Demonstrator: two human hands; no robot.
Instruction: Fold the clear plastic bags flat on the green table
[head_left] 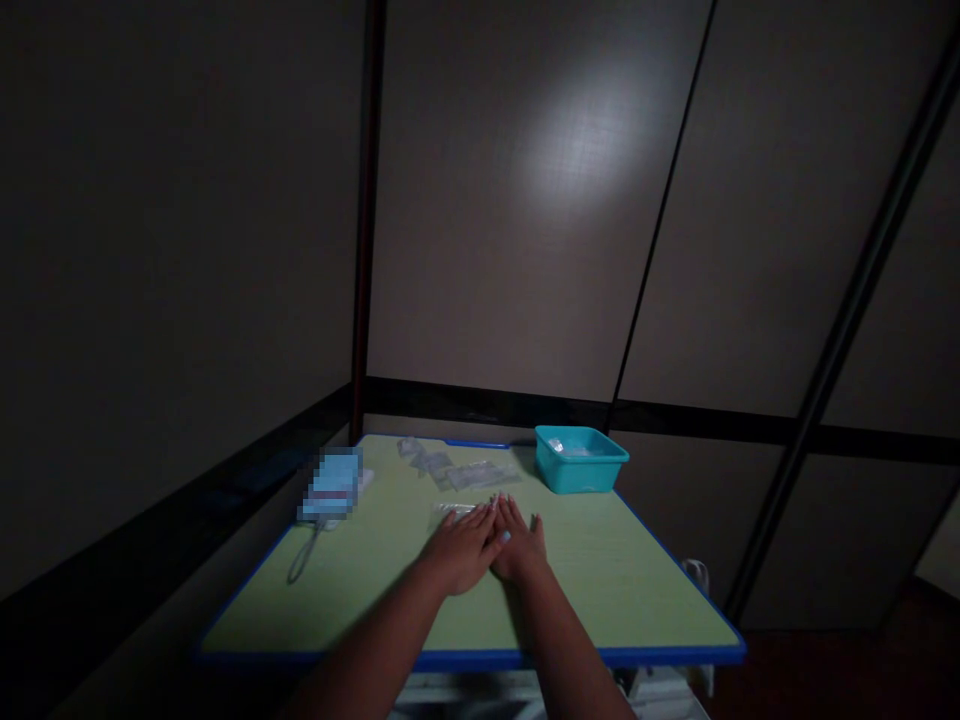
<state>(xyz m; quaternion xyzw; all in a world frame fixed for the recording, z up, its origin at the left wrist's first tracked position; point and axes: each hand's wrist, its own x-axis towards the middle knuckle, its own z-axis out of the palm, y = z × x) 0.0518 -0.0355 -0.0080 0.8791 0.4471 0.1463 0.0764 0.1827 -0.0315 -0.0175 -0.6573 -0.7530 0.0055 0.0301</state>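
My left hand (466, 552) and my right hand (519, 540) lie flat side by side, fingers stretched forward and touching near the tips. Beneath the fingers is a clear plastic bag (444, 513), mostly covered by the hands. Farther back, several small clear plastic bags (472, 475) lie in a loose row across the table (600, 590), which has a pale green top and a blue edge. Whether anything is inside these bags is too small to tell.
A turquoise plastic basin (577, 472) stands at the back right corner with some clear plastic in it. On the left edge lies a blurred light-blue object (332, 485) with a cord loop (303, 557). Dark panelled walls (495, 250) rise behind and to the left.
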